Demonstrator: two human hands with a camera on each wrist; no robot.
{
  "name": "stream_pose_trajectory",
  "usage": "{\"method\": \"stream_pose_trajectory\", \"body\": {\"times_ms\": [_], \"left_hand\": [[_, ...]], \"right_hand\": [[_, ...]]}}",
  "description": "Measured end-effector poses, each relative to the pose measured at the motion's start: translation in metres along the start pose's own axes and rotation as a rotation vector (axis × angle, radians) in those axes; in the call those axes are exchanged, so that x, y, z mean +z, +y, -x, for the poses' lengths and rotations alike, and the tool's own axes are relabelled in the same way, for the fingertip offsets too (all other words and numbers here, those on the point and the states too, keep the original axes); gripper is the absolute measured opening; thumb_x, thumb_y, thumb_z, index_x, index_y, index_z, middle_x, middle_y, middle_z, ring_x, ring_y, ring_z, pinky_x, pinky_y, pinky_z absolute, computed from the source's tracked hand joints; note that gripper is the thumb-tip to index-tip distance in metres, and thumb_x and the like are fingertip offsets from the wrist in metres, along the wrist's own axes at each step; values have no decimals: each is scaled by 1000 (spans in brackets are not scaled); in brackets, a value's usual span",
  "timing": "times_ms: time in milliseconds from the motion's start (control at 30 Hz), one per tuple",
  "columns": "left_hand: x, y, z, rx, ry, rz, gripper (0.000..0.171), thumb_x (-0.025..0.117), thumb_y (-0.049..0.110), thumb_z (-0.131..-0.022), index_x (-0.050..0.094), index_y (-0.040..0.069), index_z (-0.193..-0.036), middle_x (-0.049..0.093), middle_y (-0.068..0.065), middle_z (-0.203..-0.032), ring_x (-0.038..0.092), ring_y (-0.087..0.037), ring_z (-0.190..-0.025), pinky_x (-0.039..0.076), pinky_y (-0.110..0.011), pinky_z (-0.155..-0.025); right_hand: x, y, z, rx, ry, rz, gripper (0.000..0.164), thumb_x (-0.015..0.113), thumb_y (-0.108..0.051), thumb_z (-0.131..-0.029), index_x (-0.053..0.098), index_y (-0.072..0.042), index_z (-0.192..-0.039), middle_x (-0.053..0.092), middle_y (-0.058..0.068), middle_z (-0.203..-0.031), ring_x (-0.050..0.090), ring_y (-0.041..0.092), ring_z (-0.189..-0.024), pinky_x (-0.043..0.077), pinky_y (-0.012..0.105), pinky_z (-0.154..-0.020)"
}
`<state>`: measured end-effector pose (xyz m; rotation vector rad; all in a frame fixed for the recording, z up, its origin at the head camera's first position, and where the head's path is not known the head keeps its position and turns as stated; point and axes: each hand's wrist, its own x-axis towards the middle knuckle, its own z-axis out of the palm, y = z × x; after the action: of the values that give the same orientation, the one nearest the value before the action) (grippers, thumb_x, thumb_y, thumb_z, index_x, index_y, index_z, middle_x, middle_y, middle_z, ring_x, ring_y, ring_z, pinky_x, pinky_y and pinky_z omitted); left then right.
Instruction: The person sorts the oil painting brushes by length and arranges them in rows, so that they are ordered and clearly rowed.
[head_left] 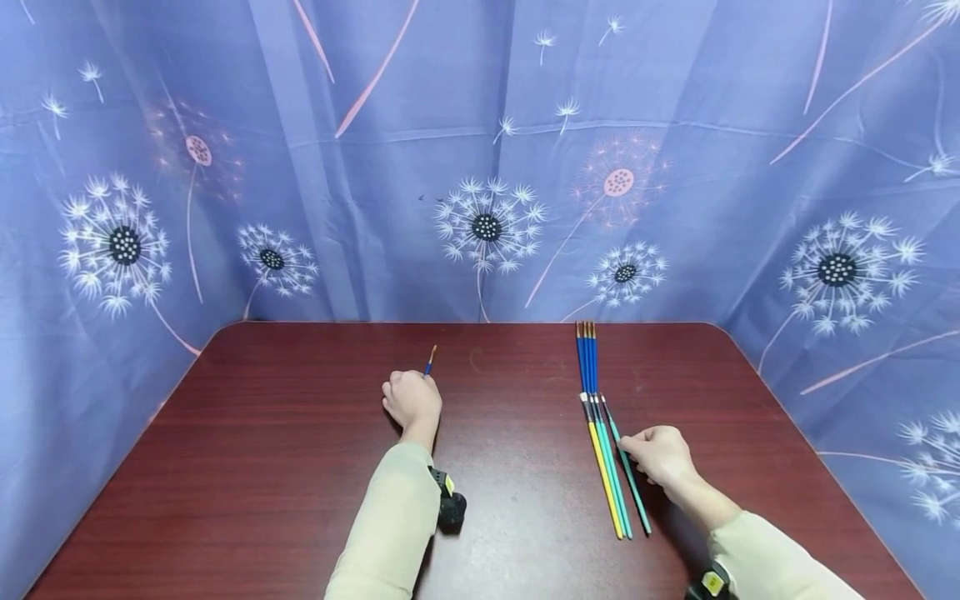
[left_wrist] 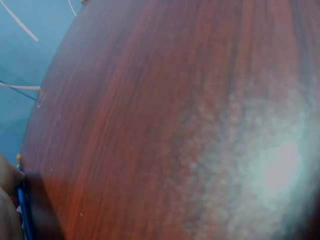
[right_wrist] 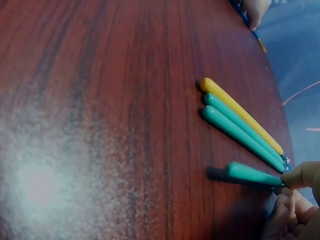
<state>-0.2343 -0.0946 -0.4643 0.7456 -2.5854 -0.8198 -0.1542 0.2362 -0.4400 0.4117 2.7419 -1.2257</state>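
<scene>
My left hand (head_left: 412,402) grips a blue paintbrush (head_left: 429,365) over the left-centre of the table; its tan bristles stick out past the fingers. In the left wrist view, the thumb presses along the blue handle (left_wrist: 24,212). At the right, my right hand (head_left: 663,454) pinches a green paintbrush (head_left: 637,493) between thumb and fingertips. The right wrist view shows the handle end (right_wrist: 250,173) pointing out of that pinch, with its shadow beside it. Just left of it lie a yellow paintbrush (head_left: 606,479) and two green paintbrushes (head_left: 617,479), side by side with bristles pointing away.
Beyond the yellow and green brushes, several blue paintbrushes (head_left: 587,362) lie together, bristles toward the table's far edge. A dark red wooden table (head_left: 247,450) carries everything. Blue dandelion-print curtains (head_left: 390,208) hang behind and at both sides.
</scene>
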Motion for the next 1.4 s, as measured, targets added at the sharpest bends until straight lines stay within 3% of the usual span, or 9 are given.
{"method": "stream_pose_trajectory", "body": {"times_ms": [267,833,1033,1400], "left_hand": [[-4,1,-1,-3,-6,17,19,59,20,-86,75,9,-87,65,-17,-100,55,-37,-99,46,-48,-82],[-5,7,-1,-18,-29,160,16,62,18,-86,75,10,-91,67,-17,-95,63,-38,-93,51,-47,-78],[-4,16,1,-51,-79,229,16,62,19,-87,75,11,-92,67,-17,-97,65,-39,-90,53,-50,-73],[6,38,7,-55,-180,301,17,63,23,-87,76,14,-92,73,-9,-91,68,-31,-86,55,-45,-70]], "right_hand": [[1,1,-3,-11,9,35,21,63,-19,-77,70,-3,-66,52,-4,-47,49,9,-45,45,25,-40],[2,-1,1,-48,1,35,19,64,-17,-75,71,-2,-66,49,-7,-47,41,8,-41,37,23,-40],[1,-2,1,-48,0,34,19,65,-18,-75,71,-2,-66,49,-7,-47,40,7,-40,35,22,-40],[2,0,2,-23,6,21,18,66,-18,-76,70,-4,-66,49,-6,-48,41,8,-41,37,24,-40]]}}
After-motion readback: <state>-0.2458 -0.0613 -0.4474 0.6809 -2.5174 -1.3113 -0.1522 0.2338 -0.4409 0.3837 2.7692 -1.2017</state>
